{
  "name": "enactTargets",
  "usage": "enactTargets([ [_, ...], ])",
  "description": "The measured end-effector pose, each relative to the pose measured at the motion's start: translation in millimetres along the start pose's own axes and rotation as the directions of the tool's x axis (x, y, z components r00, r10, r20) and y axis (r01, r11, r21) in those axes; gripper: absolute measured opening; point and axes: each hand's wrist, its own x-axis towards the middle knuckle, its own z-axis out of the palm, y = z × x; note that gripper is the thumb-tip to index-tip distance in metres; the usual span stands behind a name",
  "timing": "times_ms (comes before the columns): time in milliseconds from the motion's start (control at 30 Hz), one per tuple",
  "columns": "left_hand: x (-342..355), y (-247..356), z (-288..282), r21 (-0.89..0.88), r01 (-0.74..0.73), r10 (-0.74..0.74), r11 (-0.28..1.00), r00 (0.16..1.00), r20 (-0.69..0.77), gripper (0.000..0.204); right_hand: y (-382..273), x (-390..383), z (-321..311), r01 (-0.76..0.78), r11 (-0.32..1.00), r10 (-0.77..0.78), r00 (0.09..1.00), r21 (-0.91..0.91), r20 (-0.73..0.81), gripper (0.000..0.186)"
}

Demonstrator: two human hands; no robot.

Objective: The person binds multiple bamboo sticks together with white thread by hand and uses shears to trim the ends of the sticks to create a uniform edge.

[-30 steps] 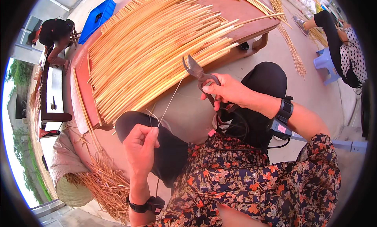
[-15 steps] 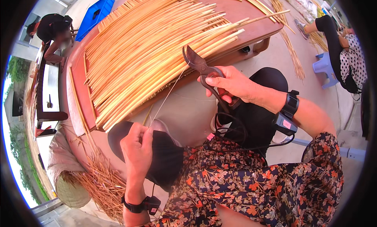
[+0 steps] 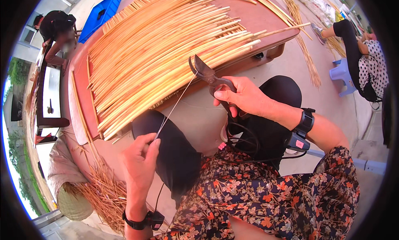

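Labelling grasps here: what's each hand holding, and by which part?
Right hand: shears, by the handles. Left hand: thin strand, pinched by thumb and finger at its visible stretch's lower end.

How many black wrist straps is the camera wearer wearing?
2: one strap just behind the left hand, which pinches the string; another strap just behind the right hand, which grips the shears. None seem hidden.

Left hand (image 3: 140, 159) pinched string (image 3: 177, 102), which ran taut to open shears (image 3: 211, 79) in right hand (image 3: 245, 96). Pale sticks (image 3: 158, 65) lay across tabletop (image 3: 253, 13).
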Motion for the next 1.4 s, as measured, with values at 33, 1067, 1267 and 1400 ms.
enactTargets([
  [33, -2.0, -2.3, -0.4, -0.028, 0.056, -0.054, 0.998, 0.996, 0.074, 0.010, 0.5, 0.0, 1.5, -0.003, 1.000, 0.003, 1.000, -0.001, -0.002, 0.027],
  [1067, -29.0, -45.6, 1.6, -0.275, 0.357, -0.402, 0.893, 0.907, -0.127, 0.029, 23.3, -15.9, 6.9, 0.221, 0.590, -0.182, 0.973, -0.776, 0.139, 0.024],
  [1267, -16.4, -15.1, 1.3, -0.258, -0.071, -0.064, 0.963, 0.876, -0.477, 0.031, -14.3, -36.8, -29.0, 0.405, 0.323, -0.103, 0.914, -0.856, 0.393, 0.020],
  [1400, -3.8, 4.5, 33.0, -0.707, 0.473, -0.067, 0.526, 0.852, 0.520, 0.043, -27.6, -52.6, -65.5, -0.081, 0.990, 0.117, 0.929, -0.117, 0.351, 0.024],
])
